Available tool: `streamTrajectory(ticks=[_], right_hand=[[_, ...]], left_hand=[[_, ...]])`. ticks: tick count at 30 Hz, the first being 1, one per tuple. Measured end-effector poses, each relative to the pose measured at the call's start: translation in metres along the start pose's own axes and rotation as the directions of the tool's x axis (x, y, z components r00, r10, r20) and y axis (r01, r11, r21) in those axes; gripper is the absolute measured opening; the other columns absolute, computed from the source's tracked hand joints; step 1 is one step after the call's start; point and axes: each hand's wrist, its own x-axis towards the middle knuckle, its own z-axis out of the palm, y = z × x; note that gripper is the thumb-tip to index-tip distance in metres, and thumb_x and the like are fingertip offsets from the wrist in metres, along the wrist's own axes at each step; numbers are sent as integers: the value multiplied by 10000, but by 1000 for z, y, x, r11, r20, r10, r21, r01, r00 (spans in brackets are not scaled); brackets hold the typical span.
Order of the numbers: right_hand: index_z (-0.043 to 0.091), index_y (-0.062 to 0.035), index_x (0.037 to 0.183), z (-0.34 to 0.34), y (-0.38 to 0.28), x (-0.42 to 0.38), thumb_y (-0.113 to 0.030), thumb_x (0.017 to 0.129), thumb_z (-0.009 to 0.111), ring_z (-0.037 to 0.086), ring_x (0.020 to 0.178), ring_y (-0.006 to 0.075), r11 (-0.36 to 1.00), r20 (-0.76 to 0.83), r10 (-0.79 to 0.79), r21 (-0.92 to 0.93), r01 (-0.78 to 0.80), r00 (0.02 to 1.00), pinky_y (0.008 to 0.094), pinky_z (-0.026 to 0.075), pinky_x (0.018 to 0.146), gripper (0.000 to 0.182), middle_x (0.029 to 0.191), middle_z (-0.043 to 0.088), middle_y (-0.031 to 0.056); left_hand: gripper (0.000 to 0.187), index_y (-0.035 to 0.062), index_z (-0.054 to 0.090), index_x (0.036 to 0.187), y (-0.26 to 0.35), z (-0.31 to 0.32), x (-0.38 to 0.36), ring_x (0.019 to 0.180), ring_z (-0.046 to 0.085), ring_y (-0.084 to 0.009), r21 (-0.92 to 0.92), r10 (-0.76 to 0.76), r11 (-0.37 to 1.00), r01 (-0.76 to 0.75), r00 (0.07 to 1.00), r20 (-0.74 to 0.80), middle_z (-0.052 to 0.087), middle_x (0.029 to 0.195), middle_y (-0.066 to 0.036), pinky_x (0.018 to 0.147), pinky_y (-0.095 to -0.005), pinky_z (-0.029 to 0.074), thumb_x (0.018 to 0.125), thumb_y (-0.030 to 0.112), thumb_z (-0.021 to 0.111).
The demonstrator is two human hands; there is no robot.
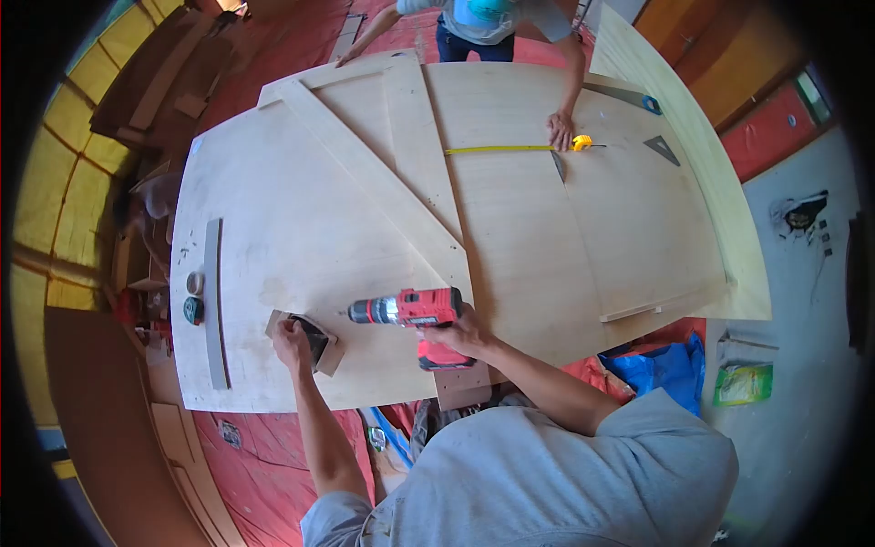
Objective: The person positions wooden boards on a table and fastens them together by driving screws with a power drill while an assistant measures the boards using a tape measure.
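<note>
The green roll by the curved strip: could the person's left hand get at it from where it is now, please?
Probably yes: the left hand rests on a small block, and only bare plywood and the flat curved strip lie before the green roll.

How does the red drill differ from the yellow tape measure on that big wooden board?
The red drill is bulky and lies near the person's edge, gripped by the right hand; the yellow tape measure is small, at the far side, under a co-worker's hand. The tape's blade is drawn out across the board; the drill points left. Both rest on the board.
</note>
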Motion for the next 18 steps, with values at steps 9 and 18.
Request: streamTrajectory(ticks=[9,18], right_hand=[[710,-37,1283,-76,34,-93,-200,854,834,715,1023,160,997,-47,27,69,-24,999,349,559,965,475,1124,781,86],[740,-48,1273,-131,6,-139,-222,809,910,730,1056,167,991,-101,114,-52,-120,988,357,565,991,523,1144,796,85]], left_hand=[[263,34,684,1228,100,-4,-122,857,702,-137,-875,67,479,71,991,117,741,987,-54,761,-269,577,973,37,749],[190,9,687,1211,179,37,-230,893,695,-178,-676,310,-55,734,657,688,695,981,-61,873,-379,609,1059,106,630]])
